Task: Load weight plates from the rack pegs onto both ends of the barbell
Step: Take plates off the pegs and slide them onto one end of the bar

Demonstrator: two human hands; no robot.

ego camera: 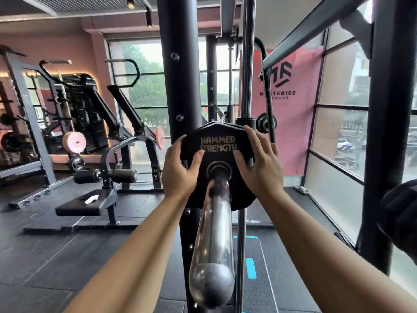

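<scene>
My left hand (180, 168) and right hand (259, 163) grasp the black plate (216, 145) by its edges, thumbs on its face. It sits on the barbell sleeve (214, 233).

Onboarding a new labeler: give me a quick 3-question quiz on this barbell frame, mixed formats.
1. True or false: the black weight plate is already threaded on the barbell sleeve.
2. Multiple choice: where is the left hand? A) gripping the sleeve's end, B) on the plate's left edge, C) on the bench.
3. Fill in: the gold lettering on the plate reads "____ STRENGTH".

Key
1. True. The sleeve passes through the plate's centre hole.
2. B. The right hand is on the opposite edge.
3. HAMMER.
</scene>
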